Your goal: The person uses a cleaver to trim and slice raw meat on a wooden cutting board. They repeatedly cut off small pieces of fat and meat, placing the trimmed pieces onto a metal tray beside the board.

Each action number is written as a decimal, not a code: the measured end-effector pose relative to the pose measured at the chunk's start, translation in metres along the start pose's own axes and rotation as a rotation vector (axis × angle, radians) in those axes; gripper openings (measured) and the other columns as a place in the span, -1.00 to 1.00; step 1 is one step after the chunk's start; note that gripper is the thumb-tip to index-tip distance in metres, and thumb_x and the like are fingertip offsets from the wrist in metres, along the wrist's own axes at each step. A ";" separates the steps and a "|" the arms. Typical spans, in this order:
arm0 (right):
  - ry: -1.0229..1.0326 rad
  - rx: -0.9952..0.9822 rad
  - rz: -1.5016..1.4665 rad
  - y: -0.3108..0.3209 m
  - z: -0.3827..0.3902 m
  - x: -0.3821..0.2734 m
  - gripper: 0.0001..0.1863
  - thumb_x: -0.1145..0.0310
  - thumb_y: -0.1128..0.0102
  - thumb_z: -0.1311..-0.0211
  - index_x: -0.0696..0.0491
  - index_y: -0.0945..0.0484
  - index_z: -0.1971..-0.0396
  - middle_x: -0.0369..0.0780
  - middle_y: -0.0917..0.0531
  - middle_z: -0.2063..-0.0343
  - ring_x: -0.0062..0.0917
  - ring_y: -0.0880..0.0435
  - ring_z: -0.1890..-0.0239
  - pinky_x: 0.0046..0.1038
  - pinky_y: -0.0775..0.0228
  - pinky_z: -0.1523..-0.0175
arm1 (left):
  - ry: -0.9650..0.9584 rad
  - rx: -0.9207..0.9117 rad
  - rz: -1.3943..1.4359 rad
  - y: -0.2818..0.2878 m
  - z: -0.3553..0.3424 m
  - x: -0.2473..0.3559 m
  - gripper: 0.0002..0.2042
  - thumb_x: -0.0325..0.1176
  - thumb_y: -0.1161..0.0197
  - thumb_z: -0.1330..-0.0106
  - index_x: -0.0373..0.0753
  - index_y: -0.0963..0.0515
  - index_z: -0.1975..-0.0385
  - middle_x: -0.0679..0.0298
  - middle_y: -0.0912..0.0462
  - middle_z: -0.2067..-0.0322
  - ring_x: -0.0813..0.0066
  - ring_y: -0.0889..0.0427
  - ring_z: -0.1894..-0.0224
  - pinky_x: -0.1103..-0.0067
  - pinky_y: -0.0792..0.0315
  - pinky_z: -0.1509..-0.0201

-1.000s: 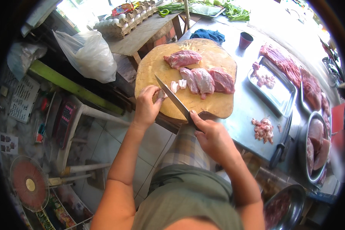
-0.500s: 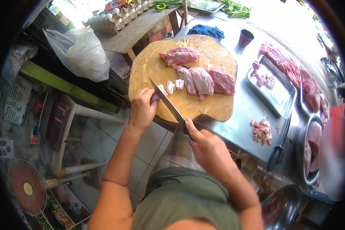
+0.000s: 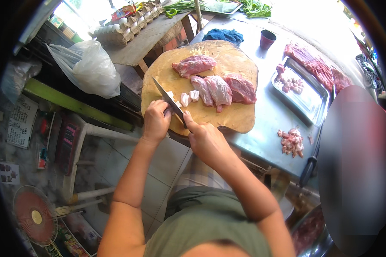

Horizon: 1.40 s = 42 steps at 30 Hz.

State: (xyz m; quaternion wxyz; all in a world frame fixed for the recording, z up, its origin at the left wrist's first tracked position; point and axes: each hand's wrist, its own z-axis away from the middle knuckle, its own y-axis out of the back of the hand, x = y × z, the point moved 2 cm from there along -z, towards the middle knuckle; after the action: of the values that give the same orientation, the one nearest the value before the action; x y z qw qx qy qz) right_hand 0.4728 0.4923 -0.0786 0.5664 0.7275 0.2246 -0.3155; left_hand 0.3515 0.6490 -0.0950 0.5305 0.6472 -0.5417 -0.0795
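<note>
Two hands at the round chopping board (image 3: 227, 120): our right hand (image 3: 206, 139) grips the knife (image 3: 169, 99); our left hand (image 3: 155, 120) curls closed beside the blade, holding nothing visible. Risk: left fingers near the edge; a slip cuts them.

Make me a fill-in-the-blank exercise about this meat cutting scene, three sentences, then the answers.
1. The right hand grips the handle of a long ____ whose blade lies over the round wooden cutting board.
2. The left hand rests at the board's near edge beside small ____ pieces of fat.
3. Behind the board, beside a blue cloth, stands a small dark red ____.

Answers: knife; white; cup
</note>
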 end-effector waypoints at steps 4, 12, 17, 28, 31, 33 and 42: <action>-0.043 -0.028 0.016 0.021 0.044 0.001 -0.38 0.57 -0.08 -0.22 0.24 -0.40 -0.34 0.06 -0.65 0.43 -0.04 -0.69 0.35 -0.11 -0.56 0.19 | 0.068 0.001 -0.015 -0.005 0.007 0.003 -0.85 -0.59 -0.31 -0.16 -0.40 -0.61 0.27 0.01 -0.65 0.27 -0.03 -0.59 0.17 0.24 -0.47 0.07; 0.015 0.026 0.043 0.022 0.054 0.009 -0.42 0.54 -0.10 -0.27 0.22 -0.40 -0.33 0.08 -0.62 0.44 -0.02 -0.67 0.36 -0.08 -0.54 0.18 | 0.086 0.031 0.123 -0.012 0.008 0.000 -0.81 -0.61 -0.27 -0.10 -0.39 -0.57 0.26 -0.06 -0.61 0.27 -0.11 -0.57 0.16 0.20 -0.45 0.05; 0.022 0.020 0.017 0.025 0.052 0.003 -0.35 0.57 -0.16 -0.18 0.17 -0.40 -0.36 0.09 -0.61 0.43 0.02 -0.68 0.32 -0.06 -0.53 0.17 | 0.033 0.006 0.046 -0.012 0.005 -0.001 -0.88 -0.58 -0.27 -0.13 -0.37 -0.58 0.33 -0.05 -0.62 0.26 -0.13 -0.56 0.11 0.17 -0.45 -0.04; -0.098 0.004 -0.015 0.012 0.022 0.006 -0.38 0.55 -0.18 -0.19 0.15 -0.46 -0.32 0.15 -0.67 0.37 0.08 -0.68 0.27 -0.06 -0.50 0.09 | -0.044 0.057 0.035 -0.016 0.006 -0.002 -0.94 -0.56 -0.28 -0.20 -0.37 -0.52 0.44 -0.03 -0.58 0.38 -0.12 -0.55 0.23 0.17 -0.42 0.14; -0.036 0.012 0.053 0.022 0.061 0.004 -0.40 0.51 -0.11 -0.28 0.15 -0.41 -0.36 0.01 -0.61 0.43 -0.03 -0.67 0.37 -0.10 -0.54 0.18 | 0.010 0.053 0.087 -0.011 0.010 -0.007 -0.92 -0.56 -0.30 -0.15 -0.38 -0.61 0.37 -0.04 -0.64 0.35 -0.09 -0.60 0.22 0.21 -0.46 0.10; -0.052 0.023 0.017 0.032 0.083 0.002 -0.40 0.51 -0.14 -0.30 0.12 -0.41 -0.37 -0.02 -0.59 0.44 -0.03 -0.65 0.39 -0.11 -0.53 0.17 | 0.095 0.027 0.118 -0.009 0.009 -0.010 -0.92 -0.58 -0.29 -0.15 -0.39 -0.63 0.36 -0.04 -0.66 0.35 -0.07 -0.62 0.24 0.23 -0.48 0.09; -0.080 0.145 -0.274 0.048 0.107 0.015 -0.30 0.57 -0.30 -0.19 0.04 -0.42 -0.39 0.09 -0.67 0.28 -0.03 -0.70 0.29 -0.21 -0.55 0.12 | 0.111 0.084 -0.194 -0.012 0.036 0.004 -0.62 -0.43 -0.38 -0.23 -0.45 -0.56 -0.02 -0.11 -0.62 0.01 -0.12 -0.56 -0.08 0.21 -0.41 -0.21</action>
State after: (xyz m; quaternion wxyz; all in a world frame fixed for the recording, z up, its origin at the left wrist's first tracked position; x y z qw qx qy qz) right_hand 0.4941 0.3759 -0.0736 0.4724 0.7159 0.2756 -0.4339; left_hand 0.3359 0.6220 -0.1178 0.5217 0.7218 -0.4491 -0.0718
